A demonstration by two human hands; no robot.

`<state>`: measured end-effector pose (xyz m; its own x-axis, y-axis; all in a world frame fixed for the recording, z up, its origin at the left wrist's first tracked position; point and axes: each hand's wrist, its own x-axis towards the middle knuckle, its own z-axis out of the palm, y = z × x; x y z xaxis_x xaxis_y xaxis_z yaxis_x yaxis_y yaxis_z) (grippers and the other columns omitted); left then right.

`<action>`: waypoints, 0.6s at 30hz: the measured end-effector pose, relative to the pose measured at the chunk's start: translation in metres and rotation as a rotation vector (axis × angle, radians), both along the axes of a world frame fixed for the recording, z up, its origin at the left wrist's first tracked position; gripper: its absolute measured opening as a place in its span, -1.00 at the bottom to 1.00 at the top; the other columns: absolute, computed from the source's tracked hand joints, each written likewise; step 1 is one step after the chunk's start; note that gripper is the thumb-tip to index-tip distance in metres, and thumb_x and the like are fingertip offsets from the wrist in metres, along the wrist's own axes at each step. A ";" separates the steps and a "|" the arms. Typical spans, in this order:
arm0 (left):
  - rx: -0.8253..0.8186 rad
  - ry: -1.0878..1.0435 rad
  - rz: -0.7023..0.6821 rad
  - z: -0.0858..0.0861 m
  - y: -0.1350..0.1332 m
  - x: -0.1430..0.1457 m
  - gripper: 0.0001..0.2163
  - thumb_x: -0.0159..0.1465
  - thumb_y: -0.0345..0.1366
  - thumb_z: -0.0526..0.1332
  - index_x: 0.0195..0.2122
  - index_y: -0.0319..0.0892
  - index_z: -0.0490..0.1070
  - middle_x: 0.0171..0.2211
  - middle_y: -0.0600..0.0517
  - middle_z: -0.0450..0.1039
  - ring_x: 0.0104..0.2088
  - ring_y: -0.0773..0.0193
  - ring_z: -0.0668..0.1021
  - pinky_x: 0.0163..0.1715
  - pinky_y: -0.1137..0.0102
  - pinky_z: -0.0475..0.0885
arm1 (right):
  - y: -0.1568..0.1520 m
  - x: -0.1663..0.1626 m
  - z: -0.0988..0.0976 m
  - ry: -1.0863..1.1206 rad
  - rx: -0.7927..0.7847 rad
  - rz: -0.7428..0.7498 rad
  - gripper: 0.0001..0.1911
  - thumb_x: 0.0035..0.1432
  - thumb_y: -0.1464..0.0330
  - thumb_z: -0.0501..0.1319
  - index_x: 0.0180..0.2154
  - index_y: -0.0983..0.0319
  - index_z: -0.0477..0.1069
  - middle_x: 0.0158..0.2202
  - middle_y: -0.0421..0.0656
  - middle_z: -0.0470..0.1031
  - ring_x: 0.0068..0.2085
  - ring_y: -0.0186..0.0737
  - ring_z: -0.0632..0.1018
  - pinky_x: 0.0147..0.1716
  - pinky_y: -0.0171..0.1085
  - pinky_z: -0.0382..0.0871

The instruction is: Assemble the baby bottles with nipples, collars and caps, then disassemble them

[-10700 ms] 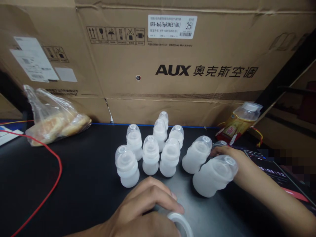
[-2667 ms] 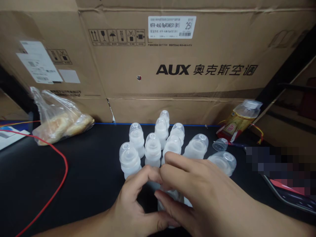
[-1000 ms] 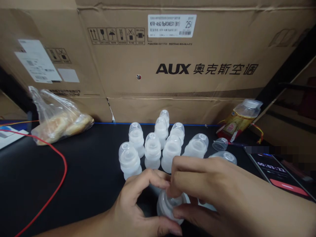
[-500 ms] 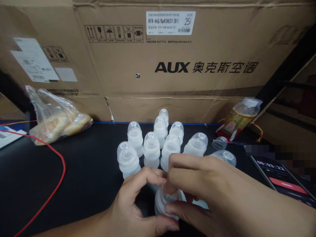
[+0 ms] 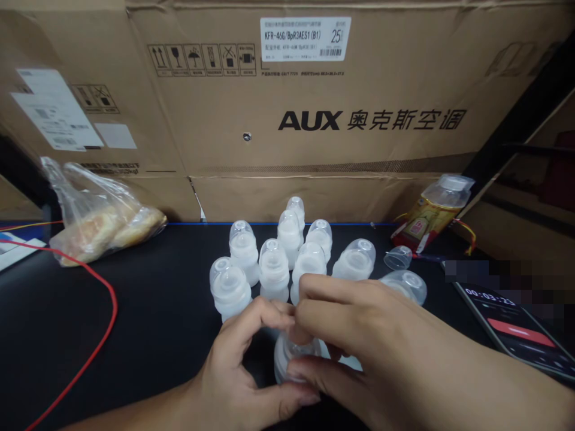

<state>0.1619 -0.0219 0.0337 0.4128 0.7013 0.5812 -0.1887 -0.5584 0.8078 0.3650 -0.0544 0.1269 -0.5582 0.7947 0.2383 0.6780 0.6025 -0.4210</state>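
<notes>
Both hands meet over a small translucent white bottle near the table's front edge. My left hand curls round its left side, thumb and forefinger forming a ring. My right hand covers the bottle's top, fingers pinched on the cap part. Behind them stands a cluster of several capped white bottles on the black table. A loose clear cap lies at the right of the cluster, with another bottle tilted beside my right hand.
A large brown cardboard box walls off the back. A plastic bag of bread lies at the left, beside a red cable. A yellow-labelled bottle leans at the right. A phone showing a timer lies at the far right.
Both hands have stayed on the same bottle with small finger shifts. The view has drifted slightly left and down. About ten seconds ago the hands were apart, the right hand at a bottle on the right.
</notes>
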 end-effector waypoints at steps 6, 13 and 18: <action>0.004 0.002 0.003 -0.004 0.000 -0.002 -0.64 0.11 -0.33 0.65 -0.18 -0.06 0.53 -0.31 0.19 0.61 -0.35 0.43 0.62 -0.29 0.62 0.54 | 0.002 0.000 -0.003 0.008 0.000 0.013 -0.80 0.23 0.45 0.54 -0.17 0.12 0.60 -0.27 -0.29 0.54 -0.41 -0.30 0.54 -0.49 -0.26 0.19; 0.012 0.005 0.013 -0.006 0.000 -0.003 -0.65 0.13 -0.29 0.64 -0.17 -0.05 0.53 -0.33 0.21 0.55 -0.36 0.45 0.58 -0.30 0.63 0.51 | 0.002 0.000 -0.004 0.013 -0.015 0.041 -0.81 0.23 0.43 0.53 -0.19 0.13 0.58 -0.29 -0.29 0.51 -0.44 -0.32 0.52 -0.51 -0.26 0.13; -0.002 -0.010 -0.049 -0.004 0.000 0.001 -0.65 0.16 -0.34 0.61 -0.13 -0.04 0.51 -0.22 0.18 0.65 -0.28 0.43 0.65 -0.24 0.63 0.53 | 0.003 0.001 -0.006 0.009 -0.023 0.034 -0.79 0.23 0.46 0.51 -0.18 0.12 0.56 -0.27 -0.29 0.51 -0.41 -0.31 0.52 -0.48 -0.27 0.17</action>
